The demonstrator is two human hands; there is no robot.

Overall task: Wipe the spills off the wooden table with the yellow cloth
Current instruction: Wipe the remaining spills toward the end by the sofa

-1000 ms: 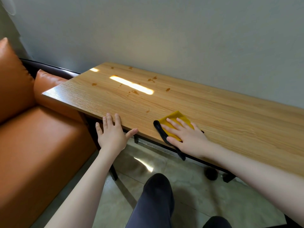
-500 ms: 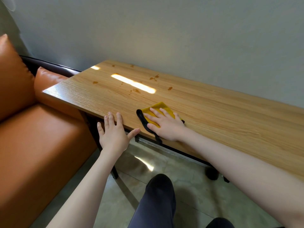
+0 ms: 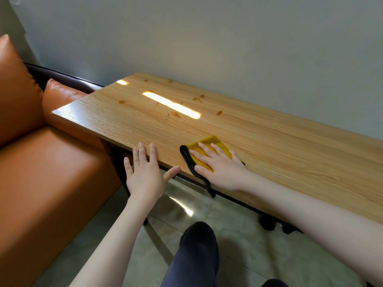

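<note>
We see the yellow cloth (image 3: 209,146) folded into a small flat pad with a black edge that trails off the near rim of the counter (image 3: 279,141) and hangs a little below it; the cloth lies on the counter's near edge, just right of its middle in the view. Our right hand (image 3: 219,164) lies flat on top of it, fingers (image 3: 204,149) straight and slightly spread, pressing the cloth down, so much of the yellow is hidden under the palm. Our left hand (image 3: 145,172) rests just beside it to the left, fingers straight and fanned, the fingertips on the counter's rim, the thumb stretched out toward the cloth but apart from it. The counter is a long board with a pale wood grain and a smooth sheen that carries a bright bar of reflected light. Small brown spills (image 3: 176,114) dot the far part of the board, well apart from the cloth; some are faint and hard to make out near the glare. An orange couch (image 3: 51,172) with a leather-like skin stands against the counter's left end. The wall (image 3: 228,48) behind is plain grey. Below, a dark trouser leg (image 3: 196,255) and glossy floor tiles (image 3: 238,235) show; the counter's legs are mostly hidden and its right end is cut off.
</note>
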